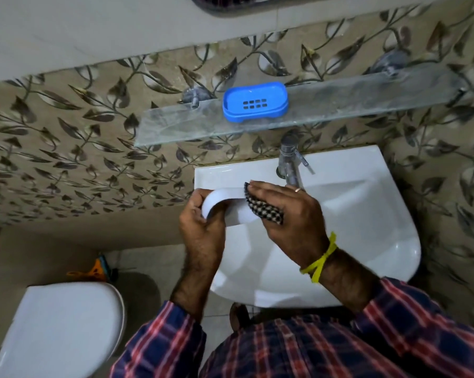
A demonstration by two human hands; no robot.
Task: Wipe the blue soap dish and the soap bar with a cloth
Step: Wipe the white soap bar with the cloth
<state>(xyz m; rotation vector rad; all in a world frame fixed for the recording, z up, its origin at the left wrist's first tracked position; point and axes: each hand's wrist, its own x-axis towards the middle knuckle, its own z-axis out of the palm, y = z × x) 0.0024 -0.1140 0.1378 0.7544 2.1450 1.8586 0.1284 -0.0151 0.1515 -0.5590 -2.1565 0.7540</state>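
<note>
while the blue soap dish [255,105] sat empty on the glass shelf [339,105] above the basin [367,214], the work was going on lower down, over the sink's left rear corner. the left hand [200,227] was curled around the white soap bar [225,205], gripping its left end so the bar lay roughly level. the right hand [290,214] lay flat on top of it with fingers extended, pressing a dark checked cloth [260,211] against the bar's right portion; the cloth showed between palm and soap. by the look of it, the soap bar was the step in hand. whether the dish had been wiped already could not be told: it looked clean and empty, which may hint at that, but nothing proved it. as a judgement, what was left was finishing the bar's remaining faces and setting it back in the dish, and wiping the dish itself if that was still undone.
</note>
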